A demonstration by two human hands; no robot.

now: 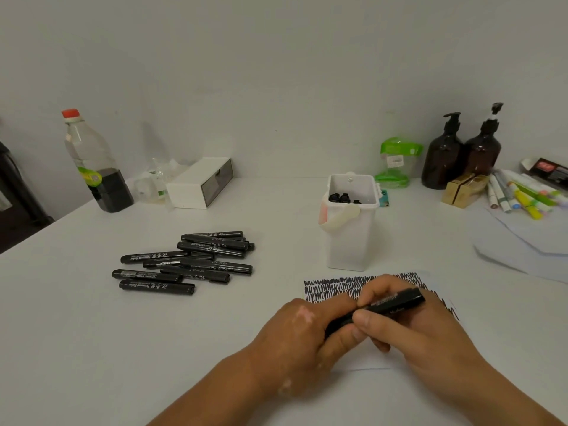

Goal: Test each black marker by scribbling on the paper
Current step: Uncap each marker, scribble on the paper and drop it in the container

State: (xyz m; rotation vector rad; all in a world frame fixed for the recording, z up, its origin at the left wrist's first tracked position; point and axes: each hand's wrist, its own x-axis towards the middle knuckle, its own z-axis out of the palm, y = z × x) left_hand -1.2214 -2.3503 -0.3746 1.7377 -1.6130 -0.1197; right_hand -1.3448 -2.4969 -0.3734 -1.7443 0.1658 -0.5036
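One black marker [396, 302] is held between both hands, in front of the white holder [350, 238] and over the paper [332, 287]. The left hand [302, 332] is wrapped round its lower end. The right hand [408, 327] pinches the barrel with thumb and fingers, so the hands meet on the pen. Whether the cap is on cannot be told. The paper lies just in front of the holder and carries two dense bands of black scribble.

Three black marker ends [341, 198] show inside the holder. To its left lies a loose pile of markers [187, 261], about ten, some overlapping. Behind and left of the holder are one white box [196, 184] and one clear bottle [92, 161] with a red cap and dark liquid. Behind and right of it stand one green plastic item [396, 161] and two brown pump bottles [461, 152]. A bundle of coloured pens [522, 193] lies further right.

The counter [92, 333] is plain white and meets a bare pale wall [276, 72].
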